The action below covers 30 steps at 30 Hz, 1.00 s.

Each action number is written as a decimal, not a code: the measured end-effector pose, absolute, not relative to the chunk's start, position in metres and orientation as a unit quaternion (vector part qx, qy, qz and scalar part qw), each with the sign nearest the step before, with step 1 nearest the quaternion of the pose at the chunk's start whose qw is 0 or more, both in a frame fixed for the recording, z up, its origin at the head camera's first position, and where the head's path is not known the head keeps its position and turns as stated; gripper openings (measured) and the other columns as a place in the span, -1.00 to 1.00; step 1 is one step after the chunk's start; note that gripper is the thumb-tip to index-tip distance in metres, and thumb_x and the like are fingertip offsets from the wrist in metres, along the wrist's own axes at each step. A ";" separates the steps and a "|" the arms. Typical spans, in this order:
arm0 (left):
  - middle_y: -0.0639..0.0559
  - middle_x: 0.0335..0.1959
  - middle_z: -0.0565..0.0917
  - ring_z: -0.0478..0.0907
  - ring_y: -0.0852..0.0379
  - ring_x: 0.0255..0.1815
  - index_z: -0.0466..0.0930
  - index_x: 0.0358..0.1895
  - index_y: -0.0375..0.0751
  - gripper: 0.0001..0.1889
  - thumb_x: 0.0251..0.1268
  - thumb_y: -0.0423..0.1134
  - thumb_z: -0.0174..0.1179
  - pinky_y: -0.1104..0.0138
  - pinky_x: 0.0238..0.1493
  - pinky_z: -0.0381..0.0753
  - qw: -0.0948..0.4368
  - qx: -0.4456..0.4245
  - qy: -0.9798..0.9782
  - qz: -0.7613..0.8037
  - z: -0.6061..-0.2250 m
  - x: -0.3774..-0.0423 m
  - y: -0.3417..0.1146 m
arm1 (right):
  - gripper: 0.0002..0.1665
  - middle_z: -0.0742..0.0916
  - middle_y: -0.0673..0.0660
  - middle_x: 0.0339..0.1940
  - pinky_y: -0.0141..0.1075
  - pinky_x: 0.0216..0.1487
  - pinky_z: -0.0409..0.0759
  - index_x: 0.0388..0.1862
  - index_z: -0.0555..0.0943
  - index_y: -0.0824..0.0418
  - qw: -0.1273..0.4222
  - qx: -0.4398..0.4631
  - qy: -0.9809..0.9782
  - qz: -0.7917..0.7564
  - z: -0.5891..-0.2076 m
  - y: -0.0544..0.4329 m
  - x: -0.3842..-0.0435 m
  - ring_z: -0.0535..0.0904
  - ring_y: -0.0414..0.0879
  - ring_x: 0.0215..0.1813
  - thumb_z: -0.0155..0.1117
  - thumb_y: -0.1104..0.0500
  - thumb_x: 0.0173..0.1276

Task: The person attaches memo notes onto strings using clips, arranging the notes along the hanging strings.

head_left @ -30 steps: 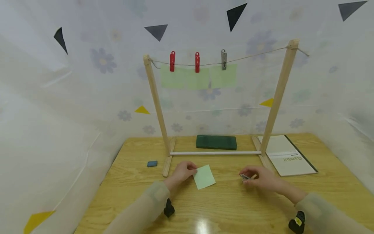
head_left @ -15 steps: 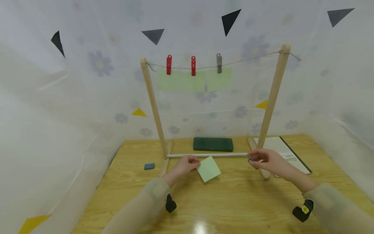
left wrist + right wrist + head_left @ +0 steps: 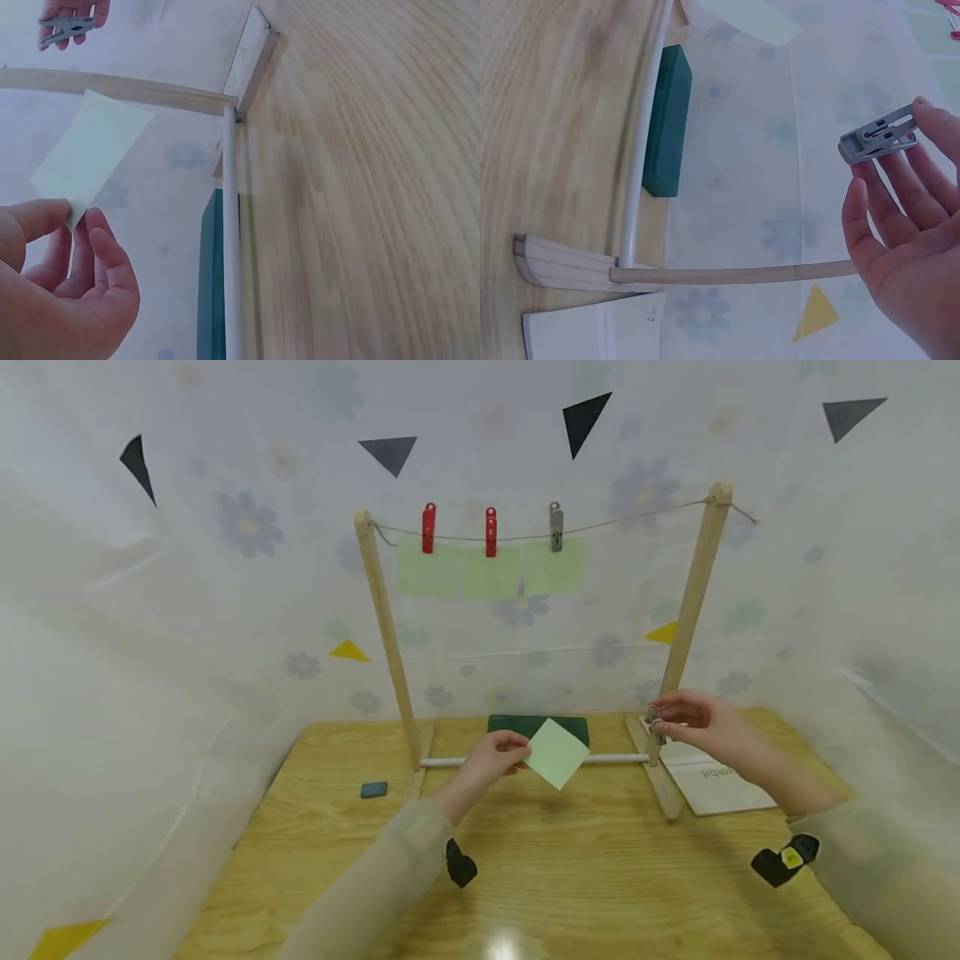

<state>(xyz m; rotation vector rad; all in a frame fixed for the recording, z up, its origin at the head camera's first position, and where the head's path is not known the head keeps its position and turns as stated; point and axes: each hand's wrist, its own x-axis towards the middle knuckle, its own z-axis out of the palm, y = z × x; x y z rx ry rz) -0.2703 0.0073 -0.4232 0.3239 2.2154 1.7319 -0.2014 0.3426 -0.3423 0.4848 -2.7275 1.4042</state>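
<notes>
My left hand (image 3: pixel 492 763) pinches a pale green square of paper (image 3: pixel 557 754) by one corner, between thumb and fingertips, raised off the table. My right hand (image 3: pixel 705 727) holds a grey clothespin (image 3: pixel 880 136) between thumb and fingers, in front of the right wooden post (image 3: pixel 693 589). Behind and above both hands, a string (image 3: pixel 630 521) runs between the posts. Two red clothespins (image 3: pixel 428 528) and one grey clothespin (image 3: pixel 556 527) sit on it, with three green paper squares (image 3: pixel 431 568) hanging side by side beneath. Right of the last square the string is bare.
The left post (image 3: pixel 387 639) and a white crossbar (image 3: pixel 617 758) complete the stand. Behind the bar lies a dark green case (image 3: pixel 667 120). A white notebook (image 3: pixel 723 785) is by the right foot, and a small blue block (image 3: pixel 373 790) lies left on the wooden table (image 3: pixel 480 877).
Both hands have risen from near the tabletop, the left carrying the paper up and slightly right, the right lifting the grey clothespin up towards the right post. The head view has shifted slightly.
</notes>
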 end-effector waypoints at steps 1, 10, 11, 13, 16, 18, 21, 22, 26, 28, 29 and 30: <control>-0.07 -0.16 0.71 0.66 -0.11 -0.10 0.64 0.03 -0.27 -0.76 0.42 -0.23 0.21 0.08 0.05 0.65 0.153 0.110 0.771 0.608 -0.421 -0.271 0.009 | -0.53 0.70 -0.26 -0.09 -0.45 -0.09 0.62 0.28 0.45 0.37 0.023 0.159 -0.876 0.456 -0.340 0.343 -0.202 0.61 -0.49 -0.07 0.20 0.17 0.49; -0.11 -0.08 0.69 0.67 -0.02 -0.10 0.61 0.09 -0.27 -0.71 0.41 -0.22 0.23 0.21 0.03 0.66 0.155 0.088 0.728 0.662 -0.400 -0.274 0.030 | -0.66 0.71 -0.36 -0.16 -0.51 -0.14 0.61 0.17 0.47 0.35 0.062 0.169 -0.866 0.467 -0.308 0.348 -0.210 0.64 -0.45 -0.12 0.18 0.25 0.49; -0.11 -0.09 0.69 0.68 -0.01 -0.11 0.61 0.09 -0.28 -0.71 0.40 -0.23 0.23 0.23 0.03 0.66 0.153 0.091 0.719 0.672 -0.398 -0.274 0.033 | -0.65 0.71 -0.36 -0.17 -0.52 -0.15 0.60 0.17 0.46 0.35 0.066 0.167 -0.868 0.462 -0.303 0.349 -0.211 0.64 -0.44 -0.13 0.19 0.25 0.48; -0.13 -0.07 0.69 0.69 0.01 -0.12 0.60 0.10 -0.32 -0.71 0.41 -0.26 0.22 0.23 0.05 0.66 0.151 0.094 0.706 0.685 -0.393 -0.273 0.039 | -0.63 0.70 -0.38 -0.19 -0.52 -0.15 0.60 0.19 0.46 0.33 0.069 0.153 -0.875 0.454 -0.294 0.348 -0.214 0.64 -0.41 -0.13 0.20 0.21 0.48; -0.15 -0.04 0.69 0.69 0.02 -0.13 0.59 0.11 -0.33 -0.71 0.41 -0.30 0.21 0.28 0.03 0.67 0.153 0.085 0.692 0.700 -0.387 -0.273 0.048 | -0.59 0.70 -0.40 -0.21 -0.51 -0.15 0.58 0.20 0.46 0.30 0.075 0.133 -0.885 0.440 -0.281 0.347 -0.219 0.65 -0.37 -0.14 0.22 0.15 0.48; -0.16 0.00 0.68 0.68 -0.04 -0.07 0.59 0.12 -0.32 -0.71 0.41 -0.30 0.21 0.29 0.04 0.66 0.157 0.070 0.685 0.708 -0.383 -0.274 0.054 | -0.56 0.70 -0.43 -0.23 -0.52 -0.14 0.56 0.22 0.45 0.27 0.076 0.118 -0.891 0.432 -0.271 0.346 -0.221 0.65 -0.36 -0.15 0.23 0.10 0.47; -0.12 0.00 0.67 0.67 -0.05 -0.03 0.61 0.11 -0.27 -0.71 0.39 -0.28 0.23 0.33 0.03 0.66 0.158 0.055 0.677 0.717 -0.378 -0.277 0.059 | -0.53 0.69 -0.45 -0.24 -0.56 -0.13 0.52 0.24 0.44 0.22 0.076 0.108 -0.897 0.421 -0.258 0.347 -0.225 0.65 -0.35 -0.17 0.23 0.03 0.47; -0.11 -0.01 0.67 0.66 -0.07 0.02 0.61 0.11 -0.26 -0.71 0.39 -0.28 0.24 0.33 0.04 0.66 0.157 0.054 0.674 0.720 -0.376 -0.278 0.061 | -0.53 0.68 -0.47 -0.24 -0.56 -0.14 0.50 0.24 0.44 0.19 0.076 0.106 -0.899 0.417 -0.254 0.347 -0.226 0.65 -0.33 -0.17 0.22 0.01 0.47; -0.11 0.00 0.66 0.66 -0.04 0.04 0.60 0.13 -0.26 -0.70 0.40 -0.28 0.23 0.32 0.09 0.64 0.154 0.057 0.662 0.731 -0.366 -0.278 0.066 | -0.56 0.69 -0.47 -0.25 -0.58 -0.13 0.51 0.23 0.44 0.16 0.090 0.108 -0.896 0.422 -0.241 0.349 -0.230 0.66 -0.31 -0.18 0.22 0.02 0.47; -0.13 0.02 0.65 0.64 -0.08 0.08 0.58 0.15 -0.28 -0.69 0.40 -0.30 0.22 0.30 0.13 0.62 0.153 0.061 0.653 0.739 -0.362 -0.278 0.069 | -0.57 0.69 -0.47 -0.26 -0.60 -0.13 0.51 0.22 0.45 0.17 0.099 0.110 -0.894 0.424 -0.235 0.348 -0.231 0.67 -0.33 -0.19 0.22 0.04 0.47; -0.13 0.02 0.65 0.64 -0.08 0.08 0.58 0.15 -0.29 -0.69 0.41 -0.31 0.21 0.29 0.15 0.62 0.153 0.062 0.649 0.743 -0.360 -0.277 0.070 | -0.58 0.69 -0.47 -0.27 -0.61 -0.13 0.52 0.21 0.45 0.16 0.102 0.113 -0.892 0.426 -0.232 0.348 -0.232 0.67 -0.33 -0.20 0.22 0.05 0.47; -0.13 0.01 0.65 0.64 -0.08 0.08 0.58 0.16 -0.30 -0.69 0.40 -0.32 0.21 0.27 0.16 0.61 0.153 0.062 0.646 0.746 -0.358 -0.277 0.072 | -0.59 0.69 -0.47 -0.28 -0.62 -0.13 0.52 0.21 0.46 0.16 0.104 0.114 -0.890 0.429 -0.229 0.348 -0.233 0.67 -0.35 -0.20 0.23 0.05 0.47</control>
